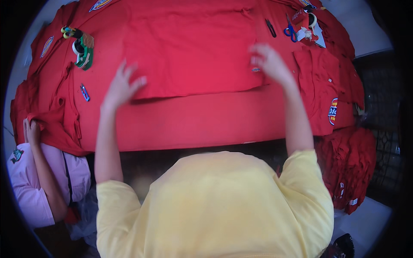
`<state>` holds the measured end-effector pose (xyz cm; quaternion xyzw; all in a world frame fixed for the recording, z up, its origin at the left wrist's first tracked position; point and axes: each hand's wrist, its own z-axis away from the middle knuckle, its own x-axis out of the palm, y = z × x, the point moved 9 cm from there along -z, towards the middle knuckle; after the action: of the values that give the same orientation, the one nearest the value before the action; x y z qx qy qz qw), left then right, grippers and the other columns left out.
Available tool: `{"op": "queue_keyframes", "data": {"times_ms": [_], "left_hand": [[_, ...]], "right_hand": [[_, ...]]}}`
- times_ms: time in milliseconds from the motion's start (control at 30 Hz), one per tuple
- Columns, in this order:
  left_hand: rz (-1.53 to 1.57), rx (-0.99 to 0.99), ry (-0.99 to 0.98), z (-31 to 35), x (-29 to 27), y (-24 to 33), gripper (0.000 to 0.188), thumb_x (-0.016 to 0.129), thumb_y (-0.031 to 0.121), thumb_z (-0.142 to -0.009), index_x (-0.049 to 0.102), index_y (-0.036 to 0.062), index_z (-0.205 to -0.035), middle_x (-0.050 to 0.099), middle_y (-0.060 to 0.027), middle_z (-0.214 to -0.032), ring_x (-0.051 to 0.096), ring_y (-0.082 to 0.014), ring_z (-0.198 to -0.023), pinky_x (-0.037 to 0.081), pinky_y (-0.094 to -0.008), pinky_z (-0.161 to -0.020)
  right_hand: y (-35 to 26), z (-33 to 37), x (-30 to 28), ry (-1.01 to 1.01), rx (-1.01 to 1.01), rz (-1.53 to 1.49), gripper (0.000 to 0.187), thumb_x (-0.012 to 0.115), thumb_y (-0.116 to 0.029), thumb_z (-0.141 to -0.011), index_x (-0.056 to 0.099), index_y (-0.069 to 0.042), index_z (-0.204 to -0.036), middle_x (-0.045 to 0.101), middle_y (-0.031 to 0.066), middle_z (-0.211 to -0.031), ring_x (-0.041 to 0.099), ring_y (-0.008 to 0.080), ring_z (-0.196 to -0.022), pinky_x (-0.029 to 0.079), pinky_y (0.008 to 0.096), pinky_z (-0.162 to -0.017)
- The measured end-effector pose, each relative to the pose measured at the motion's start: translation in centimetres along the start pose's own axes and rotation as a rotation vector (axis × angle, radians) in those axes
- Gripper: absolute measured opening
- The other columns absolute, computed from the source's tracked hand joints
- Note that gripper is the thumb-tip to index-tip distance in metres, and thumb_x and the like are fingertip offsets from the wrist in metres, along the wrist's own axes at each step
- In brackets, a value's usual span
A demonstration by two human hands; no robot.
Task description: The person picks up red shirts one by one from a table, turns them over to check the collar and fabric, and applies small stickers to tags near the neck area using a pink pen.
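A red garment (193,51), probably a shirt, lies spread flat on the red-covered table (206,122), its near edge running across in front of me. My left hand (122,86) is at the garment's near left corner, fingers apart, with nothing in it. Over the right edge, beside a small label (255,69), is my right hand (269,62). Its fingers are spread and slightly blurred, and it holds nothing. Whether either hand touches the cloth I cannot tell.
At left stand a green tape dispenser (84,58) and blue thread snips (84,92). Blue-handled scissors (291,32), black snips (270,28) and a tape roll (312,20) lie far right. Red garments (344,163) are piled at right. A co-worker's hand (32,131) handles red cloth at left.
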<state>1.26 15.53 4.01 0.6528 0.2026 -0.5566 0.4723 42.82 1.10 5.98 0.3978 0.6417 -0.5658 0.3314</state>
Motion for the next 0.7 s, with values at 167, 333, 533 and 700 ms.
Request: {"op": "queue_keyframes", "data": {"times_ms": [167,333,533,700], "left_hand": [[0.203,0.018,0.13,9.0,3.1,-2.4,0.061,0.069,0.02,-0.081,0.045,0.0161,-0.137,0.027,-0.0129,-0.149,0.024,-0.0338,-0.138,0.025,-0.0439,-0.111],[0.12,0.034,0.337,7.8,2.0,-2.7,0.035,0.063,0.008,-0.084,0.058,0.0071,-0.119,0.05,-0.0107,-0.128,0.044,-0.0287,-0.121,0.038,-0.0382,-0.099],[0.537,-0.037,0.415,3.7,1.5,-4.9,0.02,0.06,0.009,-0.088,0.057,-0.0007,-0.106,0.058,-0.0116,-0.108,0.055,-0.0267,-0.099,0.041,-0.0321,-0.09],[0.26,-0.013,0.55,5.1,-0.3,-1.0,0.019,0.059,0.0,-0.082,0.055,-0.0008,-0.101,0.055,-0.0158,-0.102,0.056,-0.0295,-0.094,0.044,-0.0358,-0.085]], "right_hand": [[0.4,14.4,2.7,0.234,0.203,0.123,0.041,0.061,-0.008,-0.081,0.057,-0.013,-0.122,0.047,0.0127,-0.132,0.042,0.0333,-0.122,0.035,0.0426,-0.102],[0.2,14.8,2.1,0.436,0.313,0.168,0.045,0.065,-0.018,-0.081,0.056,-0.015,-0.125,0.047,0.0114,-0.132,0.04,0.0316,-0.123,0.031,0.0433,-0.103],[2.1,11.2,1.9,0.509,0.454,0.203,0.027,0.065,-0.018,-0.08,0.057,-0.012,-0.105,0.054,0.0097,-0.111,0.046,0.0296,-0.11,0.032,0.0458,-0.095],[0.8,10.2,1.5,0.432,0.23,0.206,0.022,0.057,-0.002,-0.078,0.055,-0.007,-0.099,0.054,0.0133,-0.099,0.05,0.0322,-0.101,0.039,0.0443,-0.086]]}}
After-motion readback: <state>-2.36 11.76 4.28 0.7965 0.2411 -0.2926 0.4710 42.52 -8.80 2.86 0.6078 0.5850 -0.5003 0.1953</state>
